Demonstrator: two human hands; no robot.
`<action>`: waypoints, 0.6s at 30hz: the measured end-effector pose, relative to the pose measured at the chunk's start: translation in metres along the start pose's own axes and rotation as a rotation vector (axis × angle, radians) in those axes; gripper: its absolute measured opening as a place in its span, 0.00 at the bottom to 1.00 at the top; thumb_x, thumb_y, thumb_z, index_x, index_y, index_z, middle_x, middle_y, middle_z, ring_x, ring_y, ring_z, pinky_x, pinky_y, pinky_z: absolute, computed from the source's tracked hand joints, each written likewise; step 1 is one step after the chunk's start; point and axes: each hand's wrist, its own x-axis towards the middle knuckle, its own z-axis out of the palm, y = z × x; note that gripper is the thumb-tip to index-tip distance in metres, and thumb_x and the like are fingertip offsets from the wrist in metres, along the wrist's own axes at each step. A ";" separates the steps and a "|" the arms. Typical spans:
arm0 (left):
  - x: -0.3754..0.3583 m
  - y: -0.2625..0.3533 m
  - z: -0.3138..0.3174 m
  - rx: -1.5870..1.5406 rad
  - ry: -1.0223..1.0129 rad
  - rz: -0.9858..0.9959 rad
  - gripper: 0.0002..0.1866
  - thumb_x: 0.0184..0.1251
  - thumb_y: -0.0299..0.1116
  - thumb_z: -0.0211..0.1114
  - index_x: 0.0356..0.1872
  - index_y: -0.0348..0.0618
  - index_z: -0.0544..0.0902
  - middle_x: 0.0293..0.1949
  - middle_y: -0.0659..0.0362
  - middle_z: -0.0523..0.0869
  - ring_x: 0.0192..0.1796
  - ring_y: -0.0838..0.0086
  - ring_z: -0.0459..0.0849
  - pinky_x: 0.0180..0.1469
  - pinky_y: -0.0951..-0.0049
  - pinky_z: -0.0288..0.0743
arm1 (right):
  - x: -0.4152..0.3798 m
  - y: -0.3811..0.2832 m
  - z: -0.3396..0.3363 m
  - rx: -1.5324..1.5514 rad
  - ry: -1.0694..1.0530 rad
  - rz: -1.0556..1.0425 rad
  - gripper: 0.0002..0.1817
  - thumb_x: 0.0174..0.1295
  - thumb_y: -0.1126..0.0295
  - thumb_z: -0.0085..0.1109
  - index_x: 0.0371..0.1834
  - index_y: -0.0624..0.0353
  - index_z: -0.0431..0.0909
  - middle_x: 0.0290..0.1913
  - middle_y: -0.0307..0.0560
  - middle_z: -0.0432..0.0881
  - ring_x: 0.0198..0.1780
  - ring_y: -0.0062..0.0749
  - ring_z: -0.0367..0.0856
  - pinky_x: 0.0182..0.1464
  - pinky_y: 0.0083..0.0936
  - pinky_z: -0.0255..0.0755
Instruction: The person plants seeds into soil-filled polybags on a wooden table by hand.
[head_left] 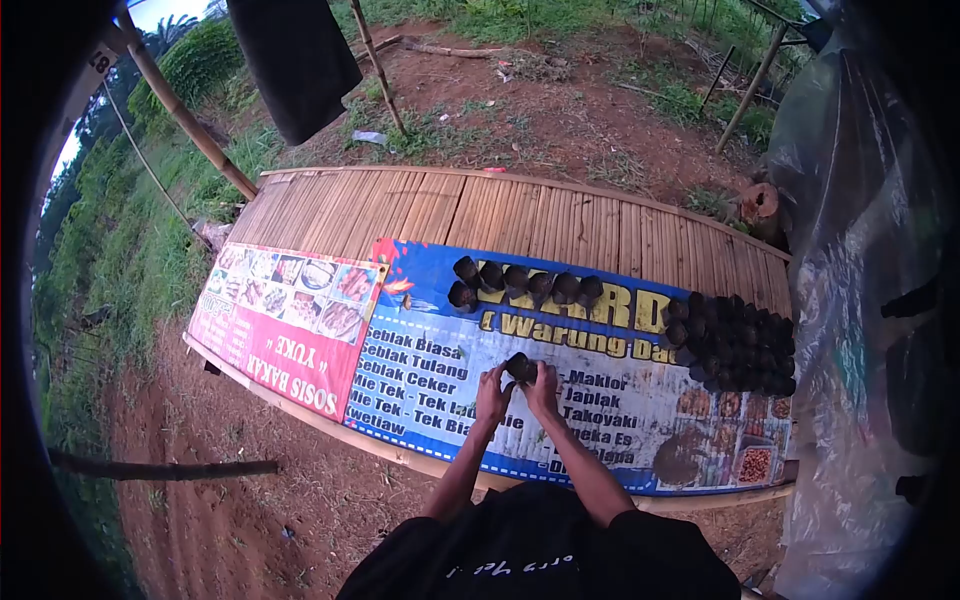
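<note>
Both of my hands meet around one small black pot (520,367) above the blue banner (440,335). My left hand (492,393) holds its left side, and my right hand (543,386) holds its right side. Farther up on the banner, several similar black pots (540,288) stand in a short row, with one more (462,296) just below the row's left end. At the right, a dense cluster of several black pots (740,345) covers part of the banner.
The banner lies on a bamboo-slat table (400,208), beside a red food banner (290,335). Clear plastic sheeting (850,250) hangs at the right. A dark cloth (290,65) hangs at the upper left near bamboo poles (185,110). Red soil and grass surround the table.
</note>
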 end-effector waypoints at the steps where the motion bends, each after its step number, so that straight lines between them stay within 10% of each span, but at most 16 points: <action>1: 0.010 -0.005 -0.002 -0.006 -0.002 -0.004 0.29 0.53 0.25 0.68 0.59 0.36 0.73 0.52 0.47 0.81 0.52 0.50 0.76 0.58 0.58 0.70 | 0.010 -0.001 0.006 -0.006 -0.003 0.002 0.31 0.40 0.73 0.76 0.50 0.59 0.71 0.42 0.59 0.74 0.47 0.57 0.74 0.50 0.45 0.69; 18: 0.100 -0.039 -0.010 -0.077 0.213 -0.054 0.30 0.57 0.24 0.62 0.64 0.34 0.68 0.47 0.41 0.79 0.51 0.47 0.77 0.56 0.55 0.70 | 0.110 -0.043 0.086 0.191 0.124 0.146 0.20 0.46 0.73 0.68 0.41 0.62 0.70 0.37 0.56 0.79 0.40 0.51 0.80 0.44 0.42 0.72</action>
